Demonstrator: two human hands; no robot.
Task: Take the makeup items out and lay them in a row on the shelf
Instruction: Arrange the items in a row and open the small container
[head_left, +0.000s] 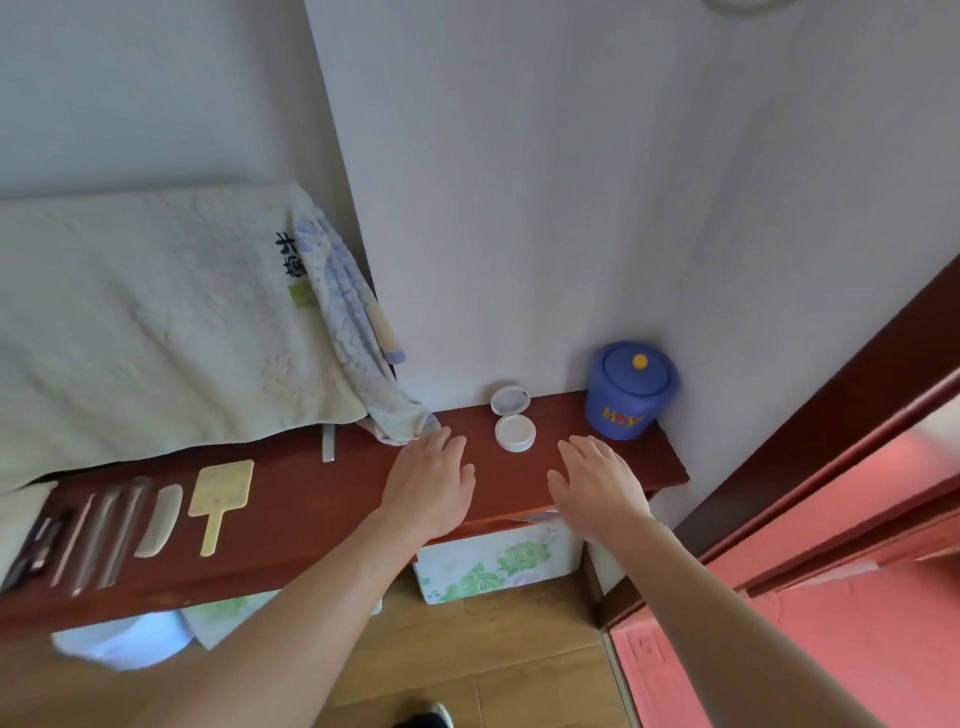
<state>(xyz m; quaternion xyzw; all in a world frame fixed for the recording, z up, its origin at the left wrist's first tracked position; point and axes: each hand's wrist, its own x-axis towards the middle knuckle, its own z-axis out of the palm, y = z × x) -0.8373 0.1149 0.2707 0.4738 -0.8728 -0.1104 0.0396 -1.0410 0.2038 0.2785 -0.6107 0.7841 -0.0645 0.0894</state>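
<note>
A dark red wooden shelf (291, 525) runs along the wall. On its left part lie in a row a yellow hand mirror (221, 499), a pale comb (160, 519), several thin sticks or pencils (104, 535) and a dark item (39, 545). A white round compact (513, 423) lies open near the wall. A blue lidded pot (628, 389) stands at the shelf's right end. My left hand (428, 480) rests flat on the shelf, left of the compact, holding nothing. My right hand (597, 480) hovers flat over the shelf to its right, fingers straight.
A cream towel (156, 322) and a blue patterned cloth (353, 332) hang over the shelf's back left. A small silver item (328, 441) lies by the towel's edge. A floral box (493, 561) sits under the shelf. A dark door frame (831, 395) borders the right.
</note>
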